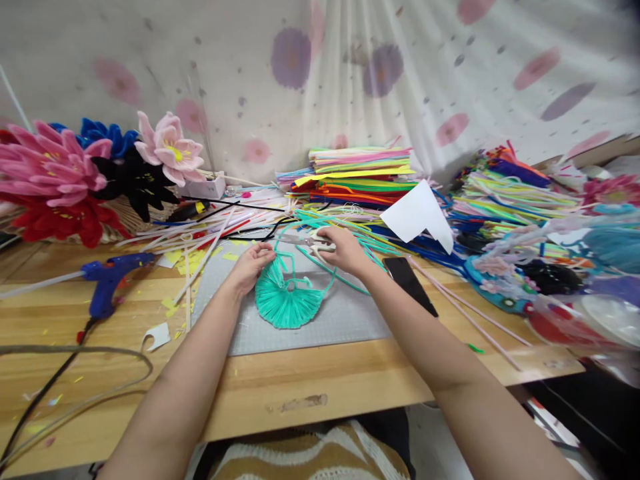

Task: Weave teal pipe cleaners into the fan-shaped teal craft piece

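Note:
A turquoise fan-shaped piece made of wound strands lies on the grey cutting mat. My left hand is closed in a pinch at its upper left edge, around a turquoise pipe cleaner that rises there. Just to the right, my right hand grips the light-coloured handles of a pair of scissors. The blades point left, toward the fingers of my left hand. More loose turquoise pipe cleaners lie behind and under my right hand.
A blue glue gun with its cord lies at left, below fuzzy flowers. Bundled pipe cleaners are stacked at the back. A black phone, white paper and a blue decorated item sit at right.

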